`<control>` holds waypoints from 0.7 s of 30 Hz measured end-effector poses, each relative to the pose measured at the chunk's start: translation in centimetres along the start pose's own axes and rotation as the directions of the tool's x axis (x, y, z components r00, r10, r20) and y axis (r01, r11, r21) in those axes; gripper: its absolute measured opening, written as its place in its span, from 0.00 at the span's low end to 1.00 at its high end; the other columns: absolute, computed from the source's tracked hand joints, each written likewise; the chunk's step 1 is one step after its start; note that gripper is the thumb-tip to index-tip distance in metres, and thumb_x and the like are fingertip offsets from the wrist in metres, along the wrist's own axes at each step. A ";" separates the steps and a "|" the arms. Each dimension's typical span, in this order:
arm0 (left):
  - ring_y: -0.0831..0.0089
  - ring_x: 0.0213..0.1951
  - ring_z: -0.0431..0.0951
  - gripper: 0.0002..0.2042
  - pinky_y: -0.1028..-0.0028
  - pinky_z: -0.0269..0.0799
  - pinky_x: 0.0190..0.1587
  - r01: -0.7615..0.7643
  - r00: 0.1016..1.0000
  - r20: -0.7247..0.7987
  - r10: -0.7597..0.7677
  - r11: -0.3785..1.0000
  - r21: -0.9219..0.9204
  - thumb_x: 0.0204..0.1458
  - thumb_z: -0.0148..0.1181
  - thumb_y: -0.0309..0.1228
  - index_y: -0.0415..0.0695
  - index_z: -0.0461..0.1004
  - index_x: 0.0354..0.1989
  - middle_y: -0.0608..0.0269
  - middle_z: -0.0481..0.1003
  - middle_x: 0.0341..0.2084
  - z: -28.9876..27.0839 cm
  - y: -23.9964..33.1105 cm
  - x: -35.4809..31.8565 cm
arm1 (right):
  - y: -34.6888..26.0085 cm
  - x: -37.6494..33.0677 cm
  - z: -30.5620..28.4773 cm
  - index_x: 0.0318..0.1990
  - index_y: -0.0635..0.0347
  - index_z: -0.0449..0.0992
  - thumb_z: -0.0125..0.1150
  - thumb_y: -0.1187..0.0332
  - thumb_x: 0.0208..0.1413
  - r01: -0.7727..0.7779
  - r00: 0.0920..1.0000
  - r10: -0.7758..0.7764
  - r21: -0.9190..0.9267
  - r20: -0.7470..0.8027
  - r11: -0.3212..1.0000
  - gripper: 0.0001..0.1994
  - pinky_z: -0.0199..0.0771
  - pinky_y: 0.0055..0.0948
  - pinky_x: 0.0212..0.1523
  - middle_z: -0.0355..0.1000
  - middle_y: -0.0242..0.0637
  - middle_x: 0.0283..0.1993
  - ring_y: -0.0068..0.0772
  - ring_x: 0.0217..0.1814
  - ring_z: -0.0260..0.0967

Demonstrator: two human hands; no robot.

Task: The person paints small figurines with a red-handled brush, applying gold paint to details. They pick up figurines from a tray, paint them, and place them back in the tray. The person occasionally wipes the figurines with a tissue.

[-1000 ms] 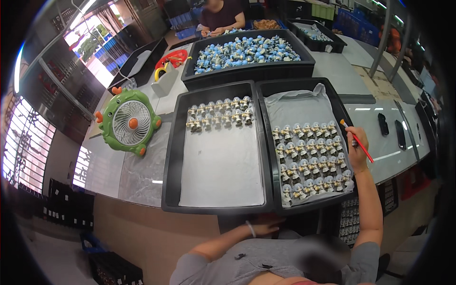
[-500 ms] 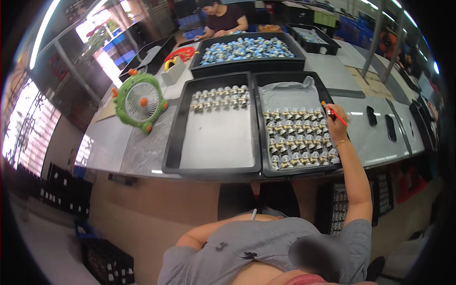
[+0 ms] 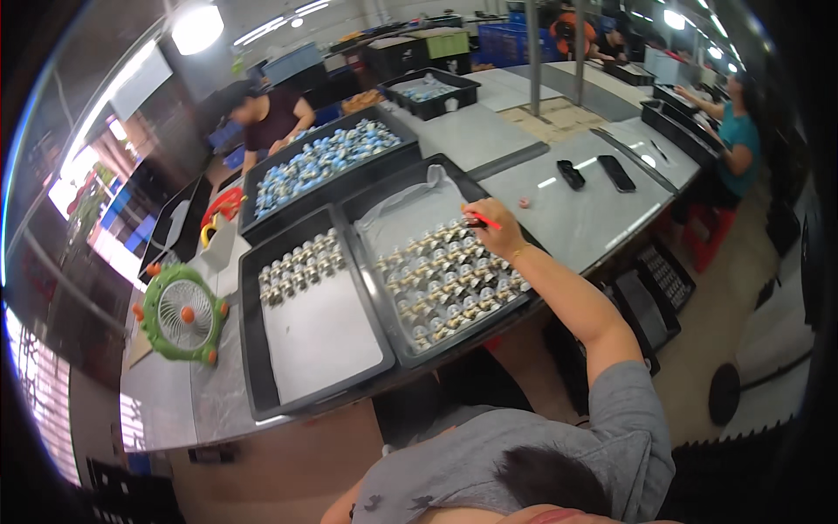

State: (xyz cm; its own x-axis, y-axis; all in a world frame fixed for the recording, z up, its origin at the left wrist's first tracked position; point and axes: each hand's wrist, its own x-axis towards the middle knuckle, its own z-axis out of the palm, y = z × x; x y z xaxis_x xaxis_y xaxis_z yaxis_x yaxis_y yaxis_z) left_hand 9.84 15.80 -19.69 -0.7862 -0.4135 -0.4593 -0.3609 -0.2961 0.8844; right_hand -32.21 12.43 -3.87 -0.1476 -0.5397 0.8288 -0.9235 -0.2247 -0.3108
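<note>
My right hand is closed around a thin red pen-like stick, above the far right part of the right-hand black tray. Rows of small figurines, pale with gold and dark parts, stand in that tray on a whitish sheet. Beside it, the left-hand black tray has two rows of similar figurines at its far end, with bare white lining nearer me. My left arm shows only in part at the lower edge; its hand is hidden by my body.
A large black bin of blue-and-white pieces stands behind the trays. At left is a green fan. Two dark objects, one a phone-like slab, lie on the right of the table. One person works opposite, another at right.
My view has turned to the right, so the trays appear tilted and further left. My right hand keeps the red stick over the right-hand tray. More of the room's right side shows.
</note>
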 end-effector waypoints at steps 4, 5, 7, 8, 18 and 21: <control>0.60 0.54 0.62 0.20 0.68 0.56 0.56 0.068 0.996 -0.058 -0.071 0.996 -0.057 0.56 0.43 0.35 0.46 0.58 0.57 0.50 0.63 0.52 -2.0 -1.2 0.8 | 0.4 -0.5 -0.3 0.34 0.54 0.69 0.56 0.73 0.40 -0.059 0.997 0.060 -0.033 0.050 0.998 0.10 0.65 0.35 0.35 0.67 0.35 0.30 0.41 0.34 0.63; 0.60 0.54 0.62 0.20 0.68 0.56 0.56 0.082 0.994 -0.071 -0.087 0.994 -0.072 0.56 0.43 0.35 0.46 0.58 0.57 0.50 0.63 0.52 -2.5 -1.4 0.8 | 0.3 -0.5 -0.3 0.34 0.54 0.69 0.56 0.73 0.40 -0.065 0.996 0.066 -0.035 0.051 0.997 0.10 0.65 0.34 0.36 0.67 0.35 0.30 0.41 0.34 0.63; 0.60 0.54 0.62 0.20 0.68 0.56 0.55 0.098 0.990 -0.095 -0.107 0.991 -0.094 0.56 0.43 0.35 0.46 0.58 0.57 0.50 0.63 0.52 -3.5 -1.6 1.1 | 0.2 -0.5 -0.3 0.33 0.54 0.69 0.56 0.72 0.40 -0.075 0.996 0.077 -0.036 0.055 0.997 0.09 0.65 0.34 0.36 0.67 0.34 0.30 0.40 0.35 0.63; 0.60 0.54 0.62 0.20 0.68 0.56 0.55 0.110 0.988 -0.097 -0.121 0.988 -0.106 0.56 0.43 0.35 0.46 0.58 0.57 0.50 0.63 0.52 -3.9 -1.8 1.2 | 0.1 -0.6 -0.3 0.34 0.53 0.69 0.57 0.73 0.38 -0.099 0.992 0.102 -0.041 0.078 0.994 0.11 0.65 0.34 0.36 0.68 0.33 0.31 0.40 0.35 0.63; 0.60 0.54 0.63 0.19 0.68 0.57 0.55 0.148 0.976 -0.130 -0.174 0.971 -0.188 0.56 0.43 0.35 0.45 0.59 0.56 0.50 0.63 0.52 -8.8 -2.1 2.8 | 0.2 -0.3 -0.3 0.34 0.53 0.68 0.58 0.74 0.33 -0.133 0.983 0.145 -0.107 0.109 0.985 0.15 0.65 0.33 0.35 0.65 0.31 0.28 0.37 0.35 0.62; 0.60 0.54 0.63 0.19 0.68 0.57 0.55 0.156 0.976 -0.122 -0.182 0.968 -0.199 0.56 0.43 0.34 0.45 0.59 0.56 0.50 0.63 0.52 -10.2 -1.9 3.5 | 0.5 -0.2 -0.1 0.33 0.53 0.68 0.57 0.75 0.36 -0.065 0.995 0.076 -0.182 0.056 0.981 0.13 0.66 0.32 0.32 0.64 0.31 0.26 0.37 0.32 0.62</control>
State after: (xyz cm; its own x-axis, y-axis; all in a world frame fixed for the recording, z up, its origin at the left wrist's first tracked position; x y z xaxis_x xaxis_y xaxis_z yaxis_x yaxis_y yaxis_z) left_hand 12.89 6.19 -23.78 -0.6399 -0.4548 -0.6194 -0.3720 -0.5220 0.7675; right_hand -32.70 12.53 -4.14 -0.1977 -0.6001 0.7751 -0.9610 -0.0375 -0.2741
